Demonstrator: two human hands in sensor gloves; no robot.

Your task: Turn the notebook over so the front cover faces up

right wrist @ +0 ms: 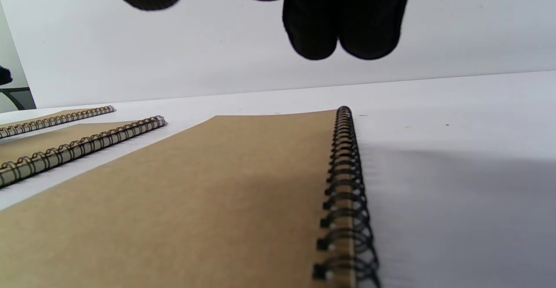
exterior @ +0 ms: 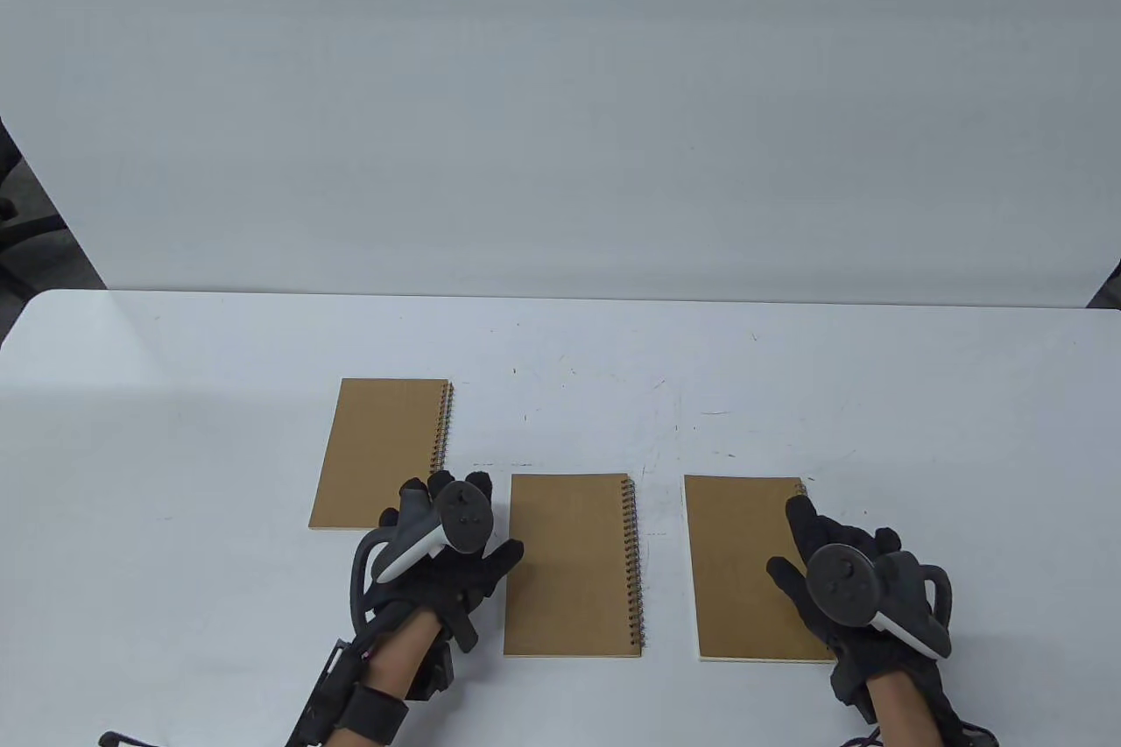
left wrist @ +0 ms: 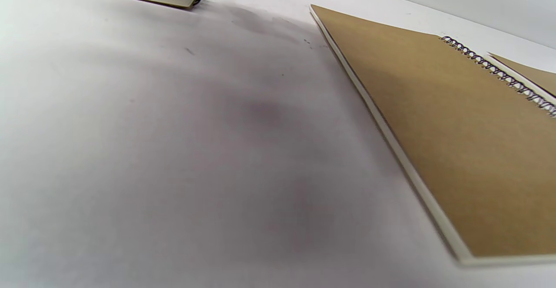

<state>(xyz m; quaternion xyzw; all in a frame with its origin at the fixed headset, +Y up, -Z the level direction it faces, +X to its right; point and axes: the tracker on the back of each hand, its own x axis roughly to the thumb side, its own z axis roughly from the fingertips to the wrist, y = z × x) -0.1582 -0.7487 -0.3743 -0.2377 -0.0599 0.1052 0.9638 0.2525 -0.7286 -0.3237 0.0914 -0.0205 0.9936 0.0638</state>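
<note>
Three brown spiral notebooks lie flat on the white table, spirals on their right sides: a left one (exterior: 381,454), a middle one (exterior: 574,563) and a right one (exterior: 749,567). My left hand (exterior: 455,567) is over the table between the left and middle notebooks, its thumb reaching the middle notebook's left edge; it holds nothing. My right hand (exterior: 819,550) is over the right notebook's spiral side. In the right wrist view its fingertips (right wrist: 343,27) hang above that notebook (right wrist: 195,201), apart from it. The left wrist view shows the middle notebook (left wrist: 456,149) and no fingers.
The table's far edge (exterior: 560,296) meets a white backdrop. The table's rounded left corner (exterior: 26,318) shows at the far left, with dark chair parts (exterior: 13,230) beyond it.
</note>
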